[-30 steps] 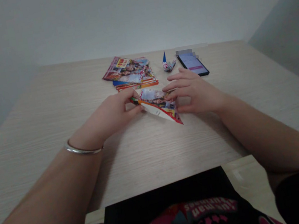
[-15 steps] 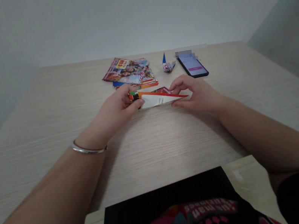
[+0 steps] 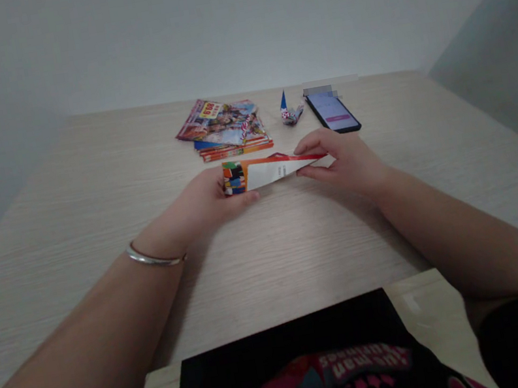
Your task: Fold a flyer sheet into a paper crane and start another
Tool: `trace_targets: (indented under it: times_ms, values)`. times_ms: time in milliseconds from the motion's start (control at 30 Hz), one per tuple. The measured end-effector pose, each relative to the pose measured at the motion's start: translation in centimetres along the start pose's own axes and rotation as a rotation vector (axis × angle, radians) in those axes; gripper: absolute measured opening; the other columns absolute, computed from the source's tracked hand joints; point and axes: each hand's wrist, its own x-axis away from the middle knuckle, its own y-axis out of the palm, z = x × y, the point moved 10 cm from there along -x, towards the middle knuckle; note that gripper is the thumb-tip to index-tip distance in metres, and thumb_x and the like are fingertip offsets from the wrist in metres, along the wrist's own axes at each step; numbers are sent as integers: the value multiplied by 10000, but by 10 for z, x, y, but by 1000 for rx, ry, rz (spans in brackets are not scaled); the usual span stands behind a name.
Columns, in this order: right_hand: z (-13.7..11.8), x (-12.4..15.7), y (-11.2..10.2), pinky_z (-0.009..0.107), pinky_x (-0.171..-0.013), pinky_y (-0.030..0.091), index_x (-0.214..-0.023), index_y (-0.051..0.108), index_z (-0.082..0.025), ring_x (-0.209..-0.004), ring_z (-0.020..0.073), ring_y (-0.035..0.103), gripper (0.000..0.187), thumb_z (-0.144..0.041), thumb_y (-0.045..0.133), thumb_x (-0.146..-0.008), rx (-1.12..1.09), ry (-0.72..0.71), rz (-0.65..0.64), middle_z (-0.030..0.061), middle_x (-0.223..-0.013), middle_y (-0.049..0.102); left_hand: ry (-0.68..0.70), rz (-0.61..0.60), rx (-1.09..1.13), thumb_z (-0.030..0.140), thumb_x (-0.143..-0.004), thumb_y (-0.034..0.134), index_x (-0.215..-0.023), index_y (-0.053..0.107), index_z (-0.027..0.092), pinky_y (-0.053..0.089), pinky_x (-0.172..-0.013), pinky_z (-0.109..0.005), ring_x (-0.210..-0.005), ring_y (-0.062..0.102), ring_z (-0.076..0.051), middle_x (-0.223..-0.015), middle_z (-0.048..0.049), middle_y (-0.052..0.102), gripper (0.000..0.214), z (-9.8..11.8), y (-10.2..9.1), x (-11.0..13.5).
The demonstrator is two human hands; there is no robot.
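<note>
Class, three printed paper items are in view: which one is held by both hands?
The folded sheet with a white face, pinched between left hand and right hand; the flat stack and small folded figure lie untouched behind.

Pale wood-grain bench (image 3: pixel 91 202) pushed up to a plain white wall (image 3: pixel 230 20) behind it, a grey wall (image 3: pixel 503 47) to its right, in soft, even light.

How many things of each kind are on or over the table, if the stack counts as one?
Folded sheet, in left hand and right hand: 1
Paper stack: 1
Paper figure: 1
Phone: 1
Total: 4
</note>
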Motion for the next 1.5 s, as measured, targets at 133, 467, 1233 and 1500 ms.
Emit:
trace_targets:
  times_ms: [133, 467, 1233, 1500]
  values:
    - [4, -1, 9, 400, -857, 608, -1158, 700, -238, -932, 237, 755, 290, -304, 704, -875, 102, 16, -82, 52, -1080, 791, 40, -54, -181, 428, -951, 601, -1122, 749, 193, 577, -1005, -428, -1069, 733, -268, -1154, -74, 797, 326, 7, 3, 2]
    - [11, -7, 34, 444, -974, 532, -910, 768, -229, -1040, 262, 703, 115, -190, 690, -835, 194, -172, -229, 77, -1098, 782, 462, -289, -668, 182, -991, 568, -1385, 682, 147, 399, -1226, -432, -1379, 578, -275, -1394, -88, 722, 412, 42, 52, 15]
    - [33, -12, 37, 410, -925, 532, -841, 746, -229, -946, 225, 710, 71, -209, 687, -875, 94, 27, -259, 55, -1003, 795, 256, -294, -785, 445, -1007, 535, -1512, 585, 212, 472, -1074, -511, -1273, 576, -352, -1459, -186, 589, 558, 33, 53, 21]
    - [19, -14, 30, 433, -955, 570, -898, 766, -247, -1023, 234, 710, 83, -287, 694, -891, 31, -29, -179, 69, -1087, 784, 285, -282, -742, 377, -988, 548, -1371, 677, 176, 486, -1068, -509, -1245, 599, -348, -1394, -177, 651, 450, 37, 52, 20]
